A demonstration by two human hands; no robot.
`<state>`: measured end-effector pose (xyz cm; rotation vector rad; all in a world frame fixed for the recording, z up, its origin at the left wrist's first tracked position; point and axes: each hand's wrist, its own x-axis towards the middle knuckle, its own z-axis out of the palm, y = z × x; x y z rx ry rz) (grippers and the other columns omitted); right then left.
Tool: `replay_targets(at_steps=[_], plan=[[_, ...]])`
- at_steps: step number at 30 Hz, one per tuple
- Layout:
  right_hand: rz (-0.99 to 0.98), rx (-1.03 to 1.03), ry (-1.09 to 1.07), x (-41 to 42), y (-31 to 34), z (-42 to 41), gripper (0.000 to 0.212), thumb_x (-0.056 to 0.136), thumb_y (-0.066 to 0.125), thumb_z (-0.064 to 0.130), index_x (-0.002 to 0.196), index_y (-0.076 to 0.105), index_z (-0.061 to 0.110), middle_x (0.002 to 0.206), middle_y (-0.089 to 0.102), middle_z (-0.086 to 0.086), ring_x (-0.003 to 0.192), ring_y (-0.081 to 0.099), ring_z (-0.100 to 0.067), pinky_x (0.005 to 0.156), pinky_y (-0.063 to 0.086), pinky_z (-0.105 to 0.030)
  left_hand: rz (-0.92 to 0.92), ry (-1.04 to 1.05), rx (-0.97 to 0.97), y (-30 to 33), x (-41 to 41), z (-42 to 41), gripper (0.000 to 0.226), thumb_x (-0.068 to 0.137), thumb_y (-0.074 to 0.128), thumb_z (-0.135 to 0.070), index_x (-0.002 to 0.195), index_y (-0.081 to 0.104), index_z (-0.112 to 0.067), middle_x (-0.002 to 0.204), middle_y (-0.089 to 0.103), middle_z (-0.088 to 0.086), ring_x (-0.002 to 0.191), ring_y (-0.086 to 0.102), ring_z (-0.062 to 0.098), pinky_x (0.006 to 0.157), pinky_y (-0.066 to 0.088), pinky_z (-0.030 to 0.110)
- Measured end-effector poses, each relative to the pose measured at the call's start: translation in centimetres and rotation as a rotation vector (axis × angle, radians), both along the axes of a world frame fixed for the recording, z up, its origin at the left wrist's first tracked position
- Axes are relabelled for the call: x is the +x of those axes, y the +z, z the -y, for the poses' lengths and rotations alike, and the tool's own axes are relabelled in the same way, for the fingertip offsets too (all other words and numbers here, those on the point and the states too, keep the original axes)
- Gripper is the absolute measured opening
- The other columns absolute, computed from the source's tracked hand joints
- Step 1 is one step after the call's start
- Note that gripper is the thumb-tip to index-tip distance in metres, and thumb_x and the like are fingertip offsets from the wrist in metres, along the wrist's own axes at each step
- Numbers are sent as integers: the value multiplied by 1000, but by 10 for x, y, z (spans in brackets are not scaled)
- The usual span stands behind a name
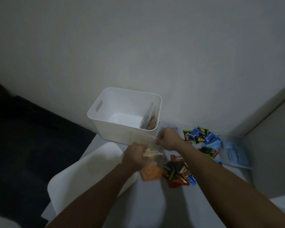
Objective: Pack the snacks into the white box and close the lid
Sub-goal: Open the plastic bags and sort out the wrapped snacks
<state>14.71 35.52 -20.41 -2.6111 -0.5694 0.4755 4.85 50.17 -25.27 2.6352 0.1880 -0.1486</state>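
Both hands are pinching a clear bag of orange snacks, left hand and right hand clamping its top, just before the open white box; loose snack packets are lying beside it; the white lid is resting on the pale table by a grey wall.

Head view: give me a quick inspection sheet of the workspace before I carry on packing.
Surface: pale table, dimly lit.
Job's things: white box open, one clear bag of snacks standing against its right wall; white lid lying flat in front of it; clear bag of orange snacks in both hands; loose snack packets and on the table to the right.
Clutter: clear packs with blue contents at the far right.
Hands: left hand and right hand pinch the bag's top.
Cables: nothing seen.
Surroundings: plain wall; dark area to the left.
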Motion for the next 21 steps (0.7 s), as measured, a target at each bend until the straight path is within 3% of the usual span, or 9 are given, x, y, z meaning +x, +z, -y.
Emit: replay_targets(at_steps=[3,6,8,11,15,21], plan=[[26,-73,52,-5,-2,-5,27,81,69,38,93,73,14,89,68,-3,102,62,-25,111,30,-54,-57,-38,41,3,-6,10,25,86,61,-27,109,67,-19,108,66,4,102,61,24,81,45,25],[73,-120,110,-10,-2,-8,22,83,66,41,89,73,21,94,72,-2,102,62,-26,111,26,-57,-161,-135,3,12,-15,10,21,79,62,-28,87,72,-12,88,69,8,87,65,26,65,39,21],[90,-101,143,-13,10,-11,21,83,68,38,86,75,19,94,72,-5,98,63,-27,104,38,-54,-190,-180,-1,24,-18,3,27,68,59,-31,74,70,-7,73,65,11,78,62,30,59,34,20],[82,-79,194,-14,46,-14,18,83,71,32,87,76,14,92,72,-7,90,66,-24,85,53,-36,-215,-188,-23,57,-18,-13,20,70,65,-22,66,67,-2,52,51,3,58,57,26,46,34,15],[-34,39,175,-11,110,-15,9,86,70,16,81,73,9,76,74,-9,67,72,-21,63,61,-35,-296,-100,-146,112,-15,-35,15,77,71,-16,67,71,-5,60,67,15,47,63,20,44,49,22],[36,180,108,0,195,-13,10,87,60,3,87,70,1,77,74,-13,63,73,-23,55,61,-34,-229,-9,-260,200,0,-70,13,80,73,-10,68,69,-5,60,66,11,45,61,21,44,46,24]])
